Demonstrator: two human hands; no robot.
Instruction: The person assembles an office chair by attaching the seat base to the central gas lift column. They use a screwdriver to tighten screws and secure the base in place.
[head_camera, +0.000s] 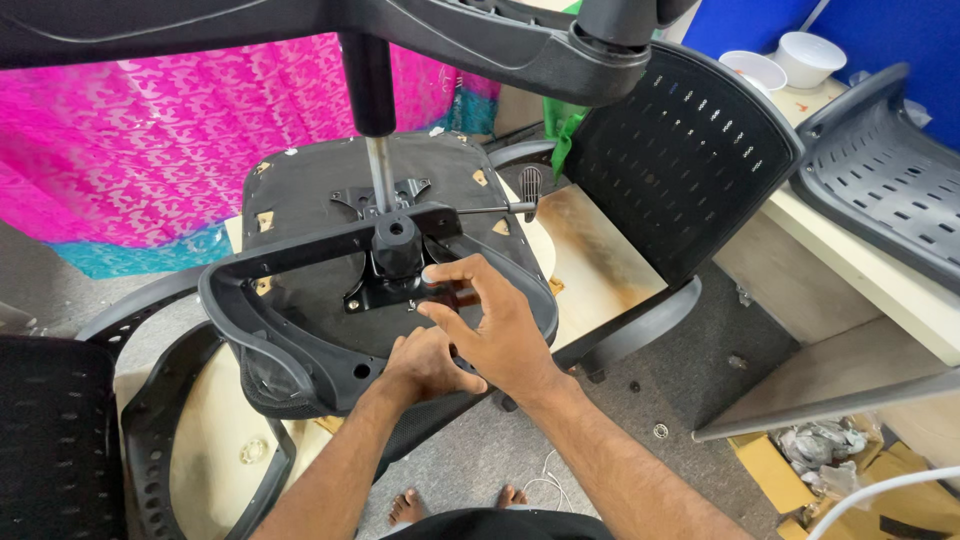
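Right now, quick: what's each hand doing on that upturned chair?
Left hand: closed on the edge of the upturned chair seat.
Right hand: open, fingertips on the black mechanism under the seat, holding nothing.

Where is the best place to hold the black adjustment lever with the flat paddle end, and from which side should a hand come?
Probably the flat black paddle end of the thin metal lever: it juts past the edge of the upturned black seat base, free on all sides. Come from the right, where nothing blocks it; its inner end sits crowded by the black metal mechanism plate.
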